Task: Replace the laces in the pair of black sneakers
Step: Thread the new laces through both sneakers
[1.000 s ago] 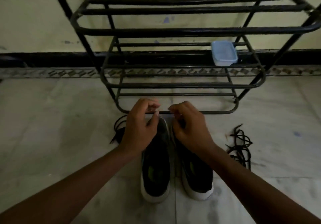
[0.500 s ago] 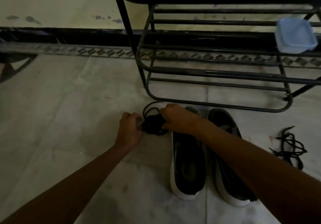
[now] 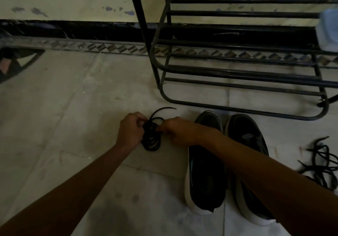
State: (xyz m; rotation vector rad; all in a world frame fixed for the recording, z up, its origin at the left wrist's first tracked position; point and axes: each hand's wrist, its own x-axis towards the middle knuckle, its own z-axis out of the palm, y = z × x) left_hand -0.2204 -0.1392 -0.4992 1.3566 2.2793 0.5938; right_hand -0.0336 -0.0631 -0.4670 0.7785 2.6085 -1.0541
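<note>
Two black sneakers with white soles stand side by side on the floor, the left sneaker (image 3: 205, 164) and the right sneaker (image 3: 246, 135), toes toward the rack; I see no laces in them. Left of the shoes lies a coiled bundle of black lace (image 3: 151, 134). My left hand (image 3: 130, 130) grips the coil's left side. From the right, my right hand (image 3: 176, 130) pinches its other side, that forearm crossing over both shoes. A loose tangle of black laces (image 3: 321, 159) lies on the floor at the far right.
A black metal shoe rack (image 3: 237, 71) stands just behind the shoes against the wall. A pale blue plastic box (image 3: 328, 30) sits on its shelf at the right edge. Pale tiled floor (image 3: 64, 116) spreads to the left.
Both hands left the sneakers' toes and moved left to the coiled lace, taking hold of it. The view swung left, so the shoes and rack now sit further right.
</note>
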